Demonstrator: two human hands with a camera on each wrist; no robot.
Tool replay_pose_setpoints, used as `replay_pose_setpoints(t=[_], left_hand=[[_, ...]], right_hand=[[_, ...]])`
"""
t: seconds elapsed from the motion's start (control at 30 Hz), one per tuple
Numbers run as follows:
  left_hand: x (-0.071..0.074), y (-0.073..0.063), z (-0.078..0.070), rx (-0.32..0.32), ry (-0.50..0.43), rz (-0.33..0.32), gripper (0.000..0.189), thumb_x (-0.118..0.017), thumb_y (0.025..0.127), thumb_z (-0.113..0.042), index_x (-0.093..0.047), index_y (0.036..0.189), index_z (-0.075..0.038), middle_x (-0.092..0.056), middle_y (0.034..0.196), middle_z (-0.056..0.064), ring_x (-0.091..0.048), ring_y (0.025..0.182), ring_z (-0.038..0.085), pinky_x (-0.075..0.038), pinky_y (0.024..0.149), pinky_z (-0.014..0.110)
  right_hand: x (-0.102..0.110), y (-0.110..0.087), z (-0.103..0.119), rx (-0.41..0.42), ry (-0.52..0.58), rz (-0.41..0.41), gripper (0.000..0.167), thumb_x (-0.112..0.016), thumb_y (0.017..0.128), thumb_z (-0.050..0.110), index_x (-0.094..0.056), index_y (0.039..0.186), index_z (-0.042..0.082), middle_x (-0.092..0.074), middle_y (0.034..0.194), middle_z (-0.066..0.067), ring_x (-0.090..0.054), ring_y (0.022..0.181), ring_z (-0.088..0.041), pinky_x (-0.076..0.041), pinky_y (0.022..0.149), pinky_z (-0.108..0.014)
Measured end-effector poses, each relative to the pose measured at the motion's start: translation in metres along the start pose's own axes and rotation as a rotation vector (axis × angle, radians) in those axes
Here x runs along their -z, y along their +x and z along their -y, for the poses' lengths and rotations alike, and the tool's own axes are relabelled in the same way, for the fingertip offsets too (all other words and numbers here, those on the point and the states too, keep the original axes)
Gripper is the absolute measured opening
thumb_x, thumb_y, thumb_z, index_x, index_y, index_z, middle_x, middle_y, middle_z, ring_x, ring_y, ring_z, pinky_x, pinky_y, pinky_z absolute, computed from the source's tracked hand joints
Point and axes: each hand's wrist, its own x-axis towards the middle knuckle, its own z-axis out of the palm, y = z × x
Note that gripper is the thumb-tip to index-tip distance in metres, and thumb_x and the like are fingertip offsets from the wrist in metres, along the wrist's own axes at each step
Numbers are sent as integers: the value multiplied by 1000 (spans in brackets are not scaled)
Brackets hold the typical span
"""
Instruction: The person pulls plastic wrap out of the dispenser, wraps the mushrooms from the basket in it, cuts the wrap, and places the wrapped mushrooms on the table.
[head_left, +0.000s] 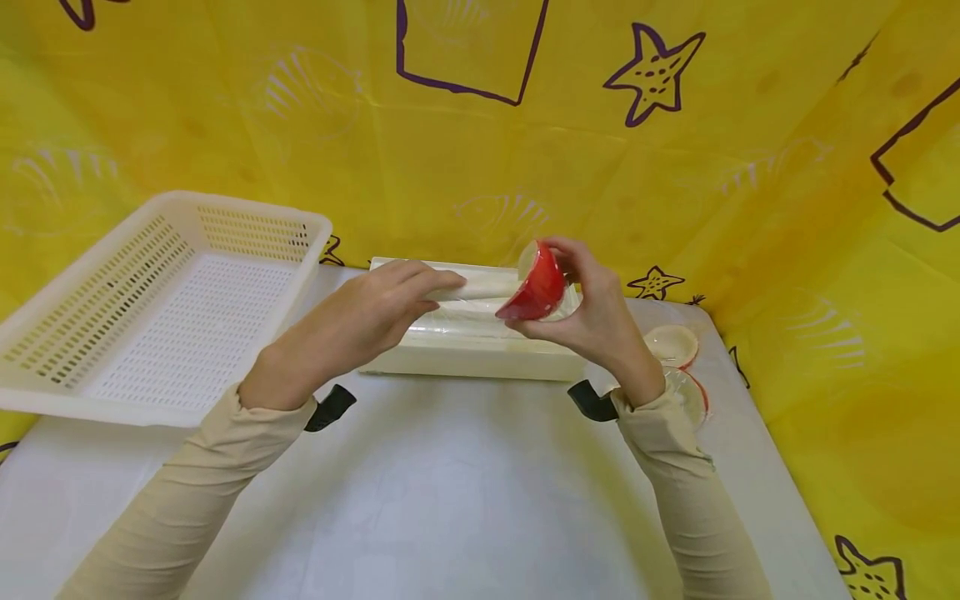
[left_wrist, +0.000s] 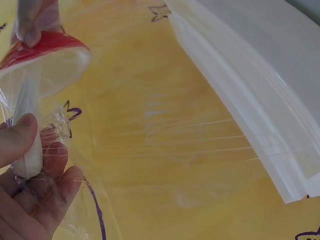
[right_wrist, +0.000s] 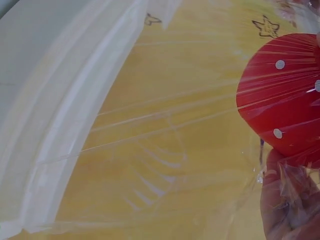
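Note:
A toy-like mushroom (head_left: 542, 287) with a white-dotted red cap and a white stem lies sideways between my hands. My left hand (head_left: 356, 315) pinches the stem (left_wrist: 29, 150) between thumb and fingers. On the cap's far side, my right hand (head_left: 596, 308) grips its edge, thumb below and fingers above. Clear cling film (right_wrist: 135, 117) covers the cap and stretches in creased lines to a white film dispenser box (head_left: 472, 360), and it bunches around the left fingers in the left wrist view. The right wrist view cuts off most of the right hand.
A white perforated plastic basket (head_left: 307, 250) stands at the left. Two pale, red-rimmed round pieces in film, the farther one (head_left: 671, 343) and the nearer one (head_left: 690, 396), lie by the right sleeve. A yellow printed cloth (head_left: 420, 175) hangs behind the white table (head_left: 450, 500).

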Motion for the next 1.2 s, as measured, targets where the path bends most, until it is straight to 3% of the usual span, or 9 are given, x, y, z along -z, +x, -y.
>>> replay_pose_setpoints(t=[0.33, 0.47, 0.6, 0.73, 0.83, 1.03, 1.2], left_hand=[[2, 2, -3, 26, -40, 23, 39, -68, 91, -2, -61, 128, -7, -68, 113, 10, -65, 104, 25, -55, 92, 41], [4, 0, -7, 119, -84, 98, 39, -66, 94, -8, -57, 131, -1, -66, 123, 14, -63, 112, 29, -52, 98, 44], [4, -3, -11, 192, -127, 153, 34, -65, 95, -12, -59, 126, 0, -67, 116, 13, -60, 101, 26, -52, 90, 40], [1, -10, -16, 183, -149, 178, 27, -64, 96, -12, -63, 121, -2, -68, 105, 7, -55, 94, 21, -51, 83, 35], [-2, -16, -19, 156, -131, 185, 27, -62, 97, -15, -63, 122, -4, -67, 109, 6, -55, 101, 22, -51, 88, 37], [-7, -20, -24, 79, -60, 101, 29, -66, 95, -14, -63, 123, -6, -60, 108, 8, -54, 101, 22, -53, 83, 33], [-10, -16, -24, 137, -34, 112, 41, -64, 96, -17, -55, 135, -5, -66, 113, 7, -60, 99, 22, -53, 94, 39]], right_hand=[[4, 0, 1, 7, -2, -11, 85, -95, 61, 15, -50, 132, 4, -69, 116, -11, -64, 99, -19, -51, 81, -16], [4, -5, 2, 11, -2, 7, 87, -96, 59, 16, -50, 132, 4, -70, 113, -10, -63, 93, -18, -52, 78, -21], [4, -12, 4, -42, 14, 76, 86, -96, 60, 18, -51, 132, 5, -71, 114, -9, -63, 88, -16, -53, 78, -23], [3, -23, 5, -118, 42, 158, 81, -95, 63, 23, -54, 132, 9, -70, 116, -3, -63, 87, -13, -54, 79, -26], [1, -32, 6, -167, 47, 188, 79, -94, 65, 25, -55, 132, 12, -68, 117, 1, -61, 87, -11, -54, 77, -27], [-4, -42, 8, -246, 55, 172, 81, -92, 68, 26, -45, 132, 11, -70, 110, -2, -62, 86, -13, -55, 76, -30], [-6, -37, 4, -356, 90, 171, 78, -88, 73, 28, -40, 132, 13, -70, 114, -8, -65, 93, -20, -56, 78, -36]])
